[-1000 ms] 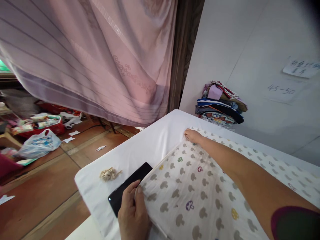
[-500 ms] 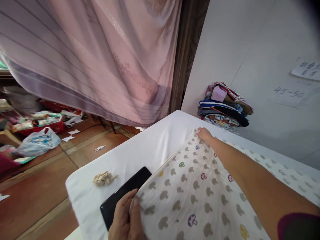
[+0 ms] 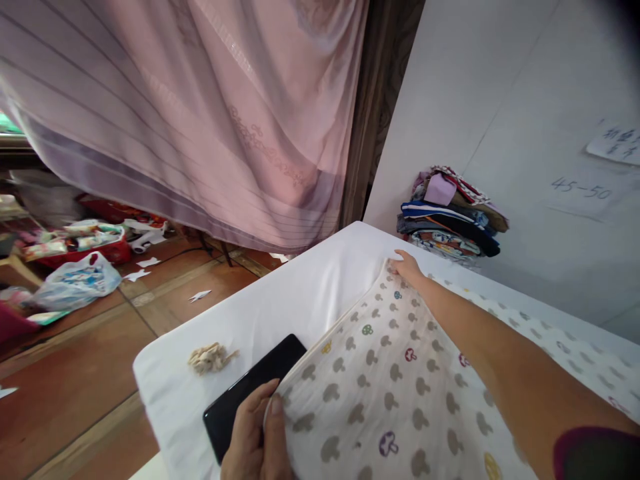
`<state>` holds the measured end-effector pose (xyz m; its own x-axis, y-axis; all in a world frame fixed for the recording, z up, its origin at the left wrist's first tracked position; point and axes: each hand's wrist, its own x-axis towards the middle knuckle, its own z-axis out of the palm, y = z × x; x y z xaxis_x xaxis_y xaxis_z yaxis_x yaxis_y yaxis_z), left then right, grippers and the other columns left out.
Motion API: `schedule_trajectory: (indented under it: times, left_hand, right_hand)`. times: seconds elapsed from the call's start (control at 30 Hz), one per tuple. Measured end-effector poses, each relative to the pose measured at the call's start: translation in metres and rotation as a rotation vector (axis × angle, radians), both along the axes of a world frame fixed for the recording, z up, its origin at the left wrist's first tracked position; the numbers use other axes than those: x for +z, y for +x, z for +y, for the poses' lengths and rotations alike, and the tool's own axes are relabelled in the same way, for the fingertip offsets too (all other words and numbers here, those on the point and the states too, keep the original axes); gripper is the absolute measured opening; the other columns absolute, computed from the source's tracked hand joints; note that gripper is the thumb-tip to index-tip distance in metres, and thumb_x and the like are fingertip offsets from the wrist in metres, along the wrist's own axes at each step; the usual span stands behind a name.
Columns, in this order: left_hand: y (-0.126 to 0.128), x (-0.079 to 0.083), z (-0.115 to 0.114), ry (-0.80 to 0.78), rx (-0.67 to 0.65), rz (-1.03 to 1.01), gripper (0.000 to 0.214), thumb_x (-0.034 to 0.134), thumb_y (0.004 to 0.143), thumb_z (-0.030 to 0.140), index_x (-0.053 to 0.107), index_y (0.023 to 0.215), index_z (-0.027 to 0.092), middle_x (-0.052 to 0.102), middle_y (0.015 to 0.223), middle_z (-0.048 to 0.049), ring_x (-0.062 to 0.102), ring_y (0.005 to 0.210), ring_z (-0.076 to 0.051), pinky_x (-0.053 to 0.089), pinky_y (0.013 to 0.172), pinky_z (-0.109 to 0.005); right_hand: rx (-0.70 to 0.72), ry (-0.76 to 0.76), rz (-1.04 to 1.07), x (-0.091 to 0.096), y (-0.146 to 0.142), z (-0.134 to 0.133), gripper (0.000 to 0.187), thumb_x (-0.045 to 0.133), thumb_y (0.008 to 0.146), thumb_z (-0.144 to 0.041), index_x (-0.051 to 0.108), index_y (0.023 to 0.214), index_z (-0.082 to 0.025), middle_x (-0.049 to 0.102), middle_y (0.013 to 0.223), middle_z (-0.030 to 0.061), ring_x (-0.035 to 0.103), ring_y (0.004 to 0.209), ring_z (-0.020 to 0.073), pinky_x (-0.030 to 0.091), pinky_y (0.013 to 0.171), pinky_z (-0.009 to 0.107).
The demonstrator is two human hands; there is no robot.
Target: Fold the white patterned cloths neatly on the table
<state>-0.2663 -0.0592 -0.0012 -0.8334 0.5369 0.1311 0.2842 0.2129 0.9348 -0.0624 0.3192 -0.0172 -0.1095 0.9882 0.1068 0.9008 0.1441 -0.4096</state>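
A thin white cloth (image 3: 395,373) printed with grey and coloured mushrooms spreads over the white-covered table (image 3: 320,287). My left hand (image 3: 257,430), low in the middle, pinches its near corner between thumb and fingers. At the far corner my right hand (image 3: 406,268) grips the cloth's edge, the arm stretched forward across the right side. The edge between both hands runs fairly straight. Under and beside my left hand lies a black phone-like slab (image 3: 255,393), partly covered by the hand and cloth. A beige crumpled bundle (image 3: 211,358) rests left of it.
A stack of folded clothes (image 3: 450,213) stands by the white wall at the table's far side. Pink curtains (image 3: 260,120) hang behind. On the tiled floor at left are a red basket (image 3: 120,248), a plastic bag (image 3: 80,280) and paper scraps (image 3: 200,296).
Both hands keep their hold on the cloth. My right hand has shifted very slightly, and the whole view has moved a little.
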Motion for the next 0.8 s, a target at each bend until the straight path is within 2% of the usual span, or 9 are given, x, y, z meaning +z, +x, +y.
schedule_trajectory:
  times: [0.1, 0.2, 0.33, 0.4, 0.47, 0.57, 0.63, 0.7, 0.8]
  left_hand:
    - [-0.002, -0.002, 0.0, 0.036, -0.029, 0.038, 0.03, 0.046, 0.08, 0.046, 0.06, 0.094, 0.023, 0.067, 0.081, -0.0015, 0.061, 0.075, -0.019, 0.049, 0.068, -0.027]
    - [-0.007, -0.008, 0.001, 0.04, -0.098, 0.11, 0.03, 0.045, 0.081, 0.043, 0.059, 0.097, 0.021, 0.067, 0.09, -0.0037, 0.061, 0.084, -0.02, 0.048, 0.074, -0.028]
    - [-0.014, -0.015, 0.002, 0.033, -0.139, 0.138, 0.032, 0.045, 0.082, 0.042, 0.057, 0.102, 0.02, 0.067, 0.086, -0.0043, 0.061, 0.077, -0.019, 0.048, 0.066, -0.027]
    - [-0.015, -0.015, 0.004, 0.027, -0.124, 0.135, 0.033, 0.046, 0.082, 0.041, 0.057, 0.103, 0.019, 0.066, 0.084, -0.0042, 0.061, 0.073, -0.018, 0.046, 0.062, -0.027]
    - [-0.015, -0.012, 0.006, 0.005, -0.103, 0.146, 0.032, 0.047, 0.081, 0.04, 0.058, 0.103, 0.019, 0.066, 0.082, -0.0041, 0.059, 0.07, -0.018, 0.045, 0.061, -0.027]
    - [-0.015, -0.007, 0.009, -0.009, -0.092, 0.151, 0.03, 0.047, 0.081, 0.037, 0.06, 0.101, 0.019, 0.065, 0.078, -0.0032, 0.058, 0.07, -0.018, 0.044, 0.063, -0.028]
    - [-0.014, -0.004, 0.012, 0.017, -0.093, 0.143, 0.03, 0.048, 0.08, 0.036, 0.06, 0.101, 0.019, 0.065, 0.076, -0.0025, 0.057, 0.069, -0.017, 0.043, 0.065, -0.029]
    - [-0.014, -0.004, 0.014, 0.049, -0.094, 0.148, 0.03, 0.048, 0.08, 0.036, 0.06, 0.101, 0.018, 0.064, 0.076, -0.0023, 0.057, 0.069, -0.017, 0.043, 0.065, -0.029]
    - [-0.014, -0.004, 0.016, 0.09, -0.09, 0.18, 0.029, 0.048, 0.08, 0.034, 0.06, 0.1, 0.017, 0.062, 0.073, -0.0019, 0.056, 0.068, -0.017, 0.041, 0.064, -0.027]
  right_hand:
    - [0.114, 0.025, -0.024, -0.005, 0.0, -0.03, 0.042, 0.041, 0.086, -0.025, 0.041, 0.127, -0.016, 0.056, 0.118, 0.0108, 0.058, 0.098, 0.0174, 0.045, 0.085, 0.03]
    - [0.221, 0.037, -0.065, -0.005, -0.012, -0.053, 0.033, 0.044, 0.085, -0.023, 0.052, 0.117, -0.02, 0.049, 0.129, 0.0079, 0.042, 0.12, 0.0213, 0.032, 0.1, 0.038]
    - [0.188, 0.009, -0.094, 0.007, -0.031, -0.087, 0.039, 0.042, 0.086, -0.024, 0.048, 0.123, -0.018, 0.041, 0.135, 0.012, 0.029, 0.128, 0.0269, 0.024, 0.103, 0.049]
    - [0.177, -0.007, -0.098, 0.014, -0.028, -0.118, 0.045, 0.045, 0.085, -0.028, 0.042, 0.129, -0.021, 0.036, 0.14, 0.0099, 0.025, 0.131, 0.0256, 0.021, 0.104, 0.049]
    - [0.291, -0.03, -0.086, 0.021, -0.014, -0.162, 0.052, 0.047, 0.085, -0.032, 0.034, 0.135, -0.026, 0.03, 0.144, 0.0062, 0.02, 0.133, 0.0237, 0.015, 0.107, 0.049]
    - [0.447, -0.092, -0.004, 0.027, 0.023, -0.253, 0.055, 0.04, 0.089, -0.04, 0.022, 0.141, -0.033, 0.017, 0.148, 0.0006, 0.011, 0.136, 0.0228, 0.011, 0.109, 0.047]
    - [0.449, -0.126, 0.028, 0.027, 0.055, -0.318, 0.056, 0.037, 0.09, -0.043, 0.016, 0.142, -0.037, 0.013, 0.149, -0.0024, 0.01, 0.136, 0.0228, 0.014, 0.11, 0.047]
    - [0.412, -0.13, 0.039, 0.021, 0.086, -0.374, 0.059, 0.04, 0.089, -0.044, 0.014, 0.141, -0.038, 0.014, 0.148, -0.0018, 0.014, 0.135, 0.0225, 0.023, 0.108, 0.046]
    - [0.468, -0.089, 0.015, 0.009, 0.127, -0.432, 0.058, 0.044, 0.088, -0.038, 0.017, 0.14, -0.041, 0.022, 0.146, -0.0022, 0.02, 0.134, 0.0219, 0.024, 0.108, 0.048]
